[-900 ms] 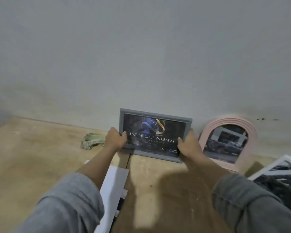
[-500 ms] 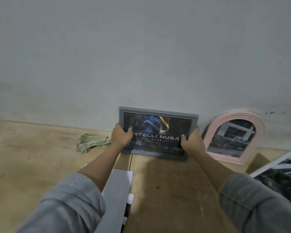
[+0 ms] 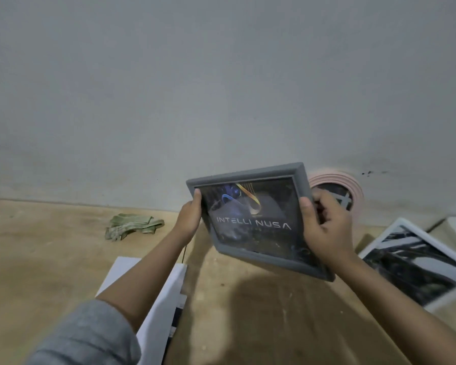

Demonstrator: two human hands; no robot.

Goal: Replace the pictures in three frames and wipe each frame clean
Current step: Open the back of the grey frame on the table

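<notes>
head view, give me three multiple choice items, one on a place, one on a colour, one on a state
1. Where is the green cloth?
A. left of the grey frame
B. on the white frame
C. in the right hand

2. What colour is the arched frame?
A. black
B. pink
C. blue

3. How is the grey frame held?
A. flat on the table
B. by the left hand alone
C. by both hands

A: the cloth lies left of it on the table. B: its rim is pink. C: a hand grips each side.

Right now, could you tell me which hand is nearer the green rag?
Left. The left hand grips the gray frame beside the rag; the right hand holds its far edge.
</notes>
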